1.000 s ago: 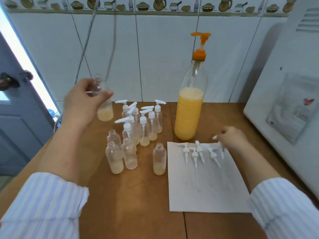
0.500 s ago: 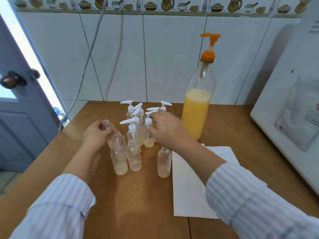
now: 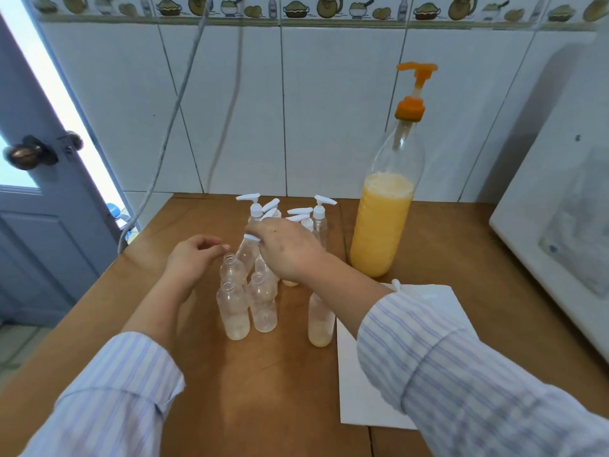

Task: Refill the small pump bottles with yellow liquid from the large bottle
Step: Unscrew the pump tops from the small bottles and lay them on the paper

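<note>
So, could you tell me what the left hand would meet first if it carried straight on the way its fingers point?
Most likely the tilted small bottle that the right hand holds by its pump; the left hand points right, just short of it. Depth is uncertain.

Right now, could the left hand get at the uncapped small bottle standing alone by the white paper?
Probably not directly. The right forearm crosses over that lone bottle, and three uncapped bottles stand between it and the left hand. Coming round their near side over bare table looks free.

Blue door (image 3: 39,206) left, white tiled wall (image 3: 329,110), white appliance (image 3: 560,225) right.
</note>
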